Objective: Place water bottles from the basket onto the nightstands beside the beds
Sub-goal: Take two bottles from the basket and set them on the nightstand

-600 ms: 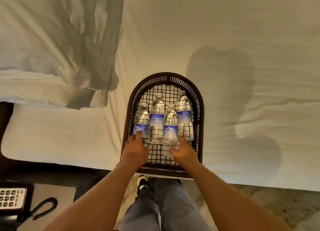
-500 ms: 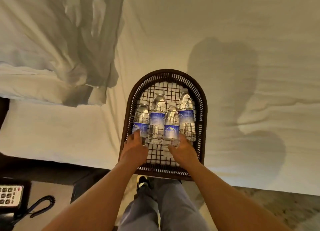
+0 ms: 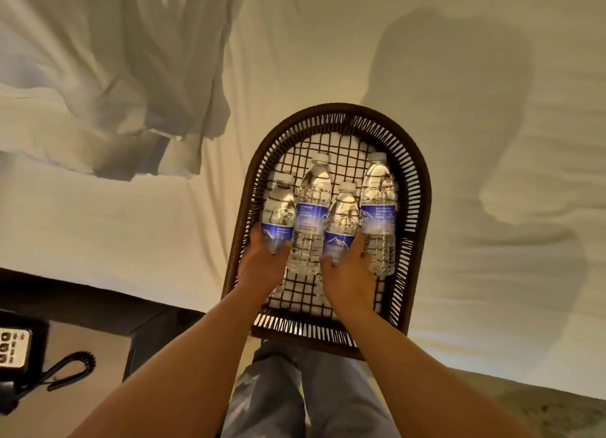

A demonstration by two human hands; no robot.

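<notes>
Dark woven wicker forms the basket, which lies on the white sheet of the bed, with its straight end near the bed edge and its rounded end away from the person. Four water bottles lie side by side on its open grid bottom, caps pointing away from the person. All are clear with white caps and blue labels.

The left hand is curled around the lower part of the leftmost bottle, with the thumb on its left side and the other fingers under or behind it; its fingers are closed on the bottle. The right hand grips the third bottle in the same way, fingers wrapped around its lower half over the label. I cannot tell if these two bottles are lifted from the grid or only held. The second bottle lies between the two hands and the fourth bottle lies just beside the right hand, near the right wall of the basket; neither is held.

A rumpled white duvet is folded back on the left part of the bed. At the lower left, a telephone with a coiled cord sits on a dark nightstand. Below the basket the legs of the person in grey trousers are visible.
</notes>
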